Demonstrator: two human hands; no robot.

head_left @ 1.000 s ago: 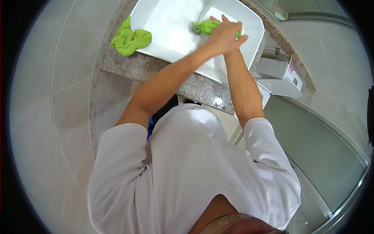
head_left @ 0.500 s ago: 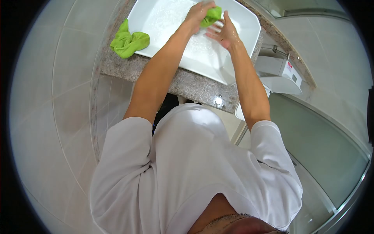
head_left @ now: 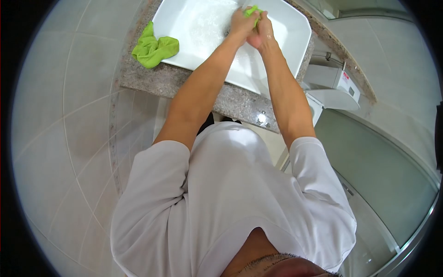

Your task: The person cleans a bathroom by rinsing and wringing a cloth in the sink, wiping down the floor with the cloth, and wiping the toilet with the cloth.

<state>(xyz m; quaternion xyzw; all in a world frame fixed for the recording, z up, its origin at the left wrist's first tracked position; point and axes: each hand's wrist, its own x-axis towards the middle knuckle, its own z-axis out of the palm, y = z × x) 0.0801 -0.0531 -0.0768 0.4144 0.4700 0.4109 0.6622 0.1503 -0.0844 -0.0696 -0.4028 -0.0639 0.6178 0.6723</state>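
Note:
Over the white sink basin [head_left: 196, 32], both my hands are pressed around a small bunched green cloth [head_left: 253, 11]. My left hand [head_left: 241, 25] closes on it from the left, and my right hand [head_left: 264, 30] grips it from the right, with wet skin at the wrist. The two hands touch each other, and part of the cloth is hidden between them. A second green cloth [head_left: 154, 48] lies crumpled over the basin's left rim and the stone counter. Some water or foam shows on the basin floor.
The granite counter [head_left: 184, 83] runs along the basin's near edge. To the right stands a white toilet [head_left: 323, 78] with its lid up, and beyond it a frosted glass panel [head_left: 378, 157]. A tiled wall [head_left: 69, 115] is at the left.
My right hand, open and apart from the cloth before, has come in and closed on it beside my left hand. The held cloth is squeezed into a smaller bunch.

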